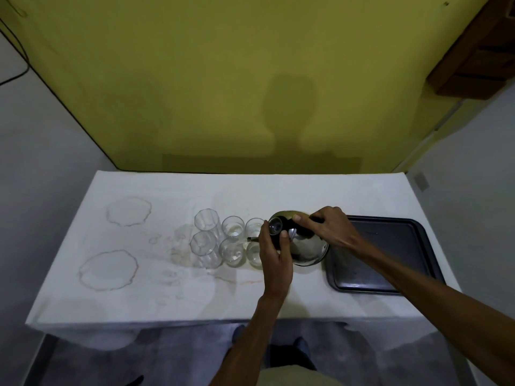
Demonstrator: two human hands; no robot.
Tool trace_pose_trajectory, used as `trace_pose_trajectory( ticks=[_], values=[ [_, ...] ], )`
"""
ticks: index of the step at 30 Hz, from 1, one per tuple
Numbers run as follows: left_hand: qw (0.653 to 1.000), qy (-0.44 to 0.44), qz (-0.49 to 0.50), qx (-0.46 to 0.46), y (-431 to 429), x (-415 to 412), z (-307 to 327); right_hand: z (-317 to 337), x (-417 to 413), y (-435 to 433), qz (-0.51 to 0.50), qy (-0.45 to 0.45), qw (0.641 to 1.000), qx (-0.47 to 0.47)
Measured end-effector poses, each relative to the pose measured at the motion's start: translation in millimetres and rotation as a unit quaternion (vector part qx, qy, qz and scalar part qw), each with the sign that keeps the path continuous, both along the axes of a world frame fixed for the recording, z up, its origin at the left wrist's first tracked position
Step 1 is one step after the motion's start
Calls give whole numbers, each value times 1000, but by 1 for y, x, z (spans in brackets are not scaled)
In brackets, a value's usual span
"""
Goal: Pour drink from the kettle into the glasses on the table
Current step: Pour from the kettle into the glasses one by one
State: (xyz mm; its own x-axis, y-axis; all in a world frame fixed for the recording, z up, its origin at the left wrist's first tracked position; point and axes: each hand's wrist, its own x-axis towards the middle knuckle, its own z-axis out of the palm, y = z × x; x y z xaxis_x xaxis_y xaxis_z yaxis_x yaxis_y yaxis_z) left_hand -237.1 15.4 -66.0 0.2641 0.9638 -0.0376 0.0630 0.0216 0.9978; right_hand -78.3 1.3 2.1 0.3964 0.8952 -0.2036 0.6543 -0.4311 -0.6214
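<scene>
A steel kettle [308, 247] with a black lid and handle is tipped to the left over the table [195, 296]. My right hand [327, 228] grips its black handle from the right. My left hand [274, 253] is wrapped around the lid and the kettle's front. The spout [252, 239] points at the nearest small glass [253, 253]. Several clear glasses stand in two rows left of the kettle: two tall ribbed ones [206, 222] [203, 246] and smaller ones [232, 227] [231, 250] [254, 224]. Whether liquid is flowing I cannot tell.
A dark rectangular tray [390, 260] lies on the table right of the kettle, partly under my right forearm. The white tablecloth has ring-shaped stains [129, 211] [108, 270] on its left half. A yellow wall stands behind the table.
</scene>
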Motion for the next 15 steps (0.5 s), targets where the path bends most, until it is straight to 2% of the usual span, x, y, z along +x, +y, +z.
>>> trace_pose_trajectory(
  ticks=[15],
  values=[
    [1000,4,21,-9,-4,2,3,4,1,1,2,-15,1000,-20]
  ],
)
